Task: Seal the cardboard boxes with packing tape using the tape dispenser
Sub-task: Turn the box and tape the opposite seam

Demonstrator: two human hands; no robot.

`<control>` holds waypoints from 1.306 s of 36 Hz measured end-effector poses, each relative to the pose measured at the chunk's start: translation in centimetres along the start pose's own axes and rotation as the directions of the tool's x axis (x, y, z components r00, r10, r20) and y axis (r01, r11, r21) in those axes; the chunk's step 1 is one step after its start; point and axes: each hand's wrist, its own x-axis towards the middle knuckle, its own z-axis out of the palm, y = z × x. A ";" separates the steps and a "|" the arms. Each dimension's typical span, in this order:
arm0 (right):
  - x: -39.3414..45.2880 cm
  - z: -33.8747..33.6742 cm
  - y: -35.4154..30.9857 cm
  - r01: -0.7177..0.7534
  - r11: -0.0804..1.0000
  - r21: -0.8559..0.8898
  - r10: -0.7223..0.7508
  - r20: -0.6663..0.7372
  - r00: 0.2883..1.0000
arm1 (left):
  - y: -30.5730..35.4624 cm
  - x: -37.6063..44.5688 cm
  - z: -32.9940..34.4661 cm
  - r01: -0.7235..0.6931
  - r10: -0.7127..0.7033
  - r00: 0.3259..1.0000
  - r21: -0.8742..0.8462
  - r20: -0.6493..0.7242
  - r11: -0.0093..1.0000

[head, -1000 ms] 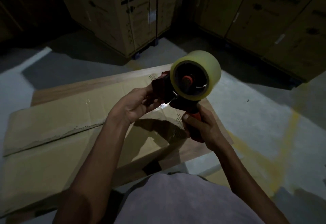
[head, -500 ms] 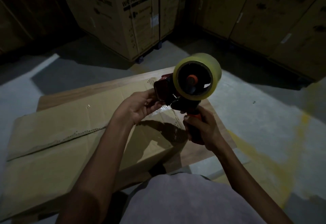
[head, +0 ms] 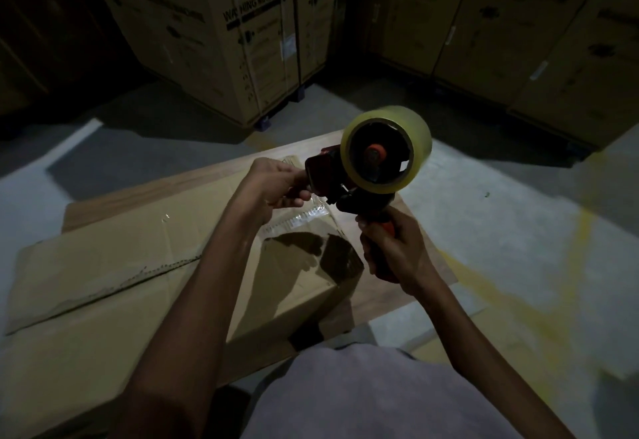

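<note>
Gripping tape dispenser (head: 349, 189), both hands raised.

The "LG" logo is printed in dark ink near the top of the tall cardboard carton (head: 256, 41) standing well beyond the left hand (head: 276, 186), and the words "WASHING MACHINE" are read below it on the same face, running slightly upward. A second "LG" mark is seen on the carton's adjoining left face (head: 162, 23). Printing on the cartons beyond the right hand (head: 394, 248) is too dim to be read. No legible text is made out on the tape dispenser (head: 345, 179).
</note>
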 end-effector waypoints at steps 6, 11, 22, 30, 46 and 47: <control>0.4 0.5 -0.5 -0.059 0.998 -0.036 0.057 -0.035 0.998 | 1.3 1.1 -0.2 -0.084 0.089 0.996 0.197 -0.019 0.977; 0.5 1.1 -1.2 -0.062 0.994 -0.090 0.055 -0.078 0.995 | 1.7 3.1 -0.6 -0.165 0.188 0.982 0.368 -0.027 0.915; 0.7 2.1 -1.4 -0.139 0.979 -0.147 0.116 -0.155 0.981 | 2.5 6.7 -1.2 -0.224 0.251 0.968 0.433 -0.006 0.873; 2.0 3.5 -2.2 -0.302 0.949 -0.084 0.284 -0.177 0.942 | 1.2 9.4 -0.9 -0.175 0.272 0.953 0.492 -0.133 0.853; 1.8 4.8 -0.1 -0.363 0.931 -0.021 0.347 -0.248 0.904 | -0.2 12.1 -2.3 -0.293 0.345 0.939 0.525 -0.002 0.799; 1.7 4.9 0.1 -0.363 0.931 -0.041 0.342 -0.254 0.905 | -0.3 12.2 -2.4 -0.297 0.351 0.936 0.540 0.002 0.788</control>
